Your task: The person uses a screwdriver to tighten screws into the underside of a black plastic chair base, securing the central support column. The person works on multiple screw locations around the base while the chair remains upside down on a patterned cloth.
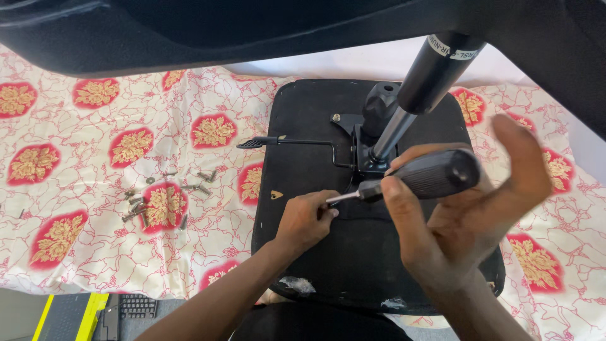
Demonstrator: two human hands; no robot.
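A black chair seat (pixel 315 120) lies upside down on a patterned cloth, with its metal mechanism (pixel 363 148) and gas cylinder (pixel 435 69) sticking up toward me. My right hand (pixel 467 221) wraps its thumb and fingers around the black handle of a screwdriver (pixel 429 177); the other fingers are spread. My left hand (pixel 306 221) is closed around the screwdriver's metal shaft near its tip, resting on the seat's underside. The tip itself is hidden by my left fingers.
Several loose screws and washers (pixel 161 196) lie scattered on the white and red floral cloth (pixel 95 158) to the left. A black lever (pixel 278 141) juts from the mechanism. A dark chair part (pixel 189 25) overhangs the top. A keyboard (pixel 136 307) shows below.
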